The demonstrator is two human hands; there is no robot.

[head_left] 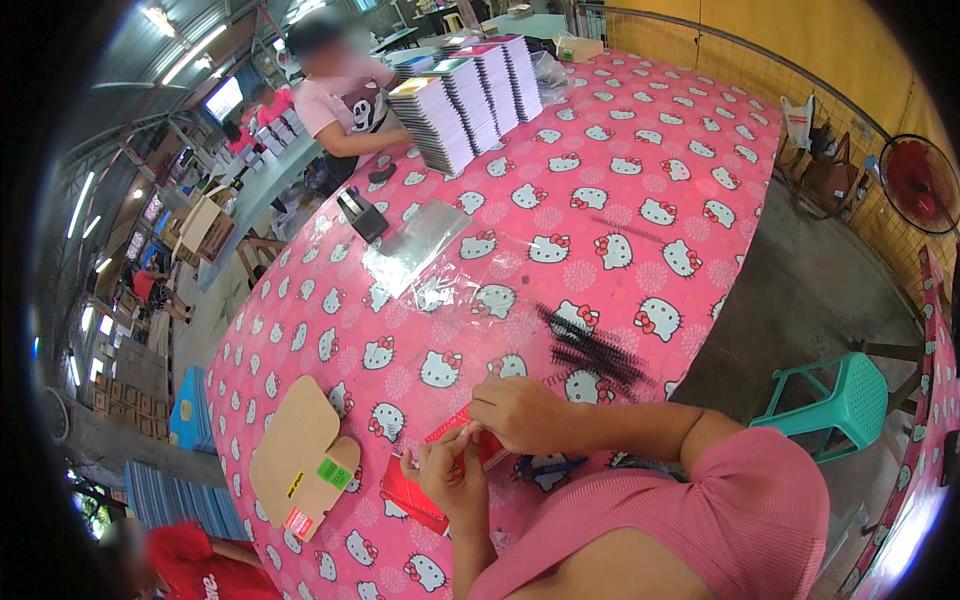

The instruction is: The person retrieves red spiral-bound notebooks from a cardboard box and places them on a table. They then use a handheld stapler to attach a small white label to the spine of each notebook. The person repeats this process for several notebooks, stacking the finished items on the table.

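Note:
My left hand point(446, 474) and my right hand point(520, 412) meet close to my body at the table's near side. Both are closed, with the fingertips pinched together almost touching. What lies between the fingertips is too small to make out. Around and under the hands shows a flat red piece with white print point(408, 494), partly covered by them. Left of it lies a tan cardboard cutout point(292, 450) with rounded lobes and green, red and yellow stickers. Beyond my right forearm rests a loose heap of black spiral binding coils point(596, 355).
Clear plastic sheets point(425, 245) and a black tape dispenser point(362, 214) lie farther back on the pink patterned tablecloth point(520, 345). Tall stacks of spiral-bound notebooks point(440, 125) stand beside a person point(350, 110). A green stool point(835, 395) and a fan point(918, 182) are at right.

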